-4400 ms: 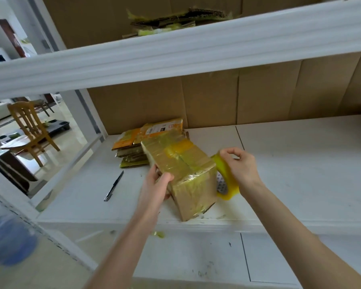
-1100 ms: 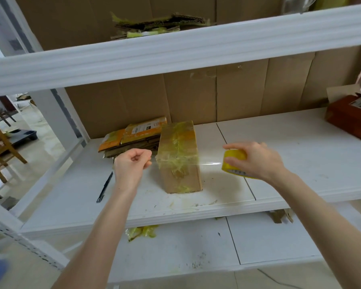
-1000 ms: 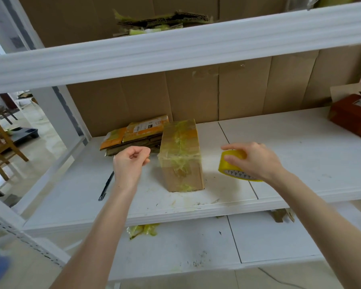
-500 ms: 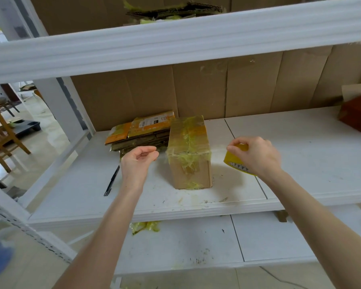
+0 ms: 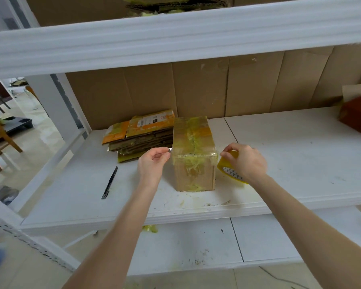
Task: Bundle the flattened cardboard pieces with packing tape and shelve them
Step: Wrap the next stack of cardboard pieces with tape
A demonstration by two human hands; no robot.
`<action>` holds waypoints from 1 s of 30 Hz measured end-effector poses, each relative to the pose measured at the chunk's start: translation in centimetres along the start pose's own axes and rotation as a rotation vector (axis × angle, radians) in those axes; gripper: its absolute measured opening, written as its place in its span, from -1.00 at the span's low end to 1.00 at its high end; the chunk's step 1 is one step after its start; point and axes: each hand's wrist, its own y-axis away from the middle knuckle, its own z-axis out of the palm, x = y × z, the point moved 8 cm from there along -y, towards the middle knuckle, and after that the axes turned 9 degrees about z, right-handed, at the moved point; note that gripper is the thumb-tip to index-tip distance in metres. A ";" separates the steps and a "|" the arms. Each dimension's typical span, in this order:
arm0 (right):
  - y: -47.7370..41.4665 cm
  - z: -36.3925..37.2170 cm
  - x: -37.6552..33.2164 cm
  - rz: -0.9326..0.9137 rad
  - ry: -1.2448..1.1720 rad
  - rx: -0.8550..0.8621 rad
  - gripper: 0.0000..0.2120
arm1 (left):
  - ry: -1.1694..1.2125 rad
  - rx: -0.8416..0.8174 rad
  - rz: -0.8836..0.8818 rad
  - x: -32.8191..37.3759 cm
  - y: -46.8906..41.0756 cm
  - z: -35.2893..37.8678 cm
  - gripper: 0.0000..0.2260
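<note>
- 1 brown tape-wrapped cardboard bundle (image 5: 193, 142) stands mid white shelf board (image 5: 300, 163), nr front edge.
- 1 flat orange-brown cardboard stack (image 5: 142, 134) just beside its L rear.
- L hand (image 5: 152, 163) pinches clear tape strip (image 5: 194, 152); R hand (image 5: 245, 161) grips 1 yellow tape roll (image 5: 230, 171).
- 1 slim black pen-like tool (image 5: 109, 182) further L; open room to R.

Yellow tape roll (image 5: 230, 171), white shelf (image 5: 300, 155)
</note>
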 end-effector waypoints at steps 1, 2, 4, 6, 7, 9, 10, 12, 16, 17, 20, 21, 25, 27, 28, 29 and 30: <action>0.1 0.5 -0.3 -0.008 0.004 -0.003 -0.84 | -0.001 -0.007 0.007 -0.1 0.0 0.3 -0.89; 0.1 0.8 -0.5 -0.014 0.003 -0.006 -0.84 | -0.002 -0.012 0.017 -0.2 0.0 0.6 -0.88; 0.1 1.2 -0.6 -0.016 -0.008 -0.004 -0.84 | -0.030 -0.016 0.050 -0.3 -0.1 0.8 -0.85; 0.1 1.3 -0.7 -0.014 -0.010 -0.002 -0.84 | -0.088 -0.026 0.081 -0.2 -0.2 0.9 -0.81; 0.2 1.4 -0.7 -0.015 -0.009 -0.004 -0.83 | -0.107 -0.031 0.082 -0.3 -0.2 1.0 -0.77; 0.4 1.6 -1.1 -0.016 -0.011 -0.012 -0.81 | -0.138 -0.041 0.055 -0.2 -0.3 1.2 -0.68; 0.6 1.7 -1.4 -0.014 -0.006 -0.012 -0.79 | -0.159 -0.049 0.034 -0.2 -0.3 1.2 -0.63; 0.8 1.8 -1.6 -0.008 0.014 -0.003 -0.78 | -0.207 -0.050 -0.034 -0.5 -0.3 0.6 -0.51; 1.3 1.8 -1.5 0.007 0.001 0.012 -0.78 | -0.404 0.068 0.466 4.5 1.6 -0.6 -0.56; 1.2 1.8 -1.4 0.005 -0.007 0.010 -0.77 | -0.457 -0.010 0.635 5.8 2.4 0.9 -0.62; 0.6 1.9 -1.1 -0.056 -0.080 -0.065 -0.79 | -0.637 -0.275 0.764 5.6 3.7 5.2 -0.64; 0.4 1.9 -0.8 -0.093 -0.138 -0.115 -0.80 | -0.667 -0.281 0.744 5.1 3.5 5.4 -0.63; 0.7 1.3 1.5 -0.141 -0.427 -0.282 -0.62 | -0.696 -0.238 0.736 4.1 2.6 5.1 -0.62; 1.0 1.4 2.4 -0.128 -0.506 -0.364 -0.64 | -0.688 -0.247 0.733 4.0 2.4 5.4 -0.62; 1.1 1.5 2.6 -0.119 -0.538 -0.400 -0.66 | -0.688 -0.249 0.730 3.8 2.3 5.4 -0.62; 1.2 1.5 2.6 -0.111 -0.554 -0.416 -0.67 | -0.685 -0.251 0.721 3.5 2.2 5.3 -0.61; 1.1 1.4 2.7 -0.106 -0.543 -0.406 -0.69 | -0.680 -0.252 0.707 3.2 2.1 5.2 -0.60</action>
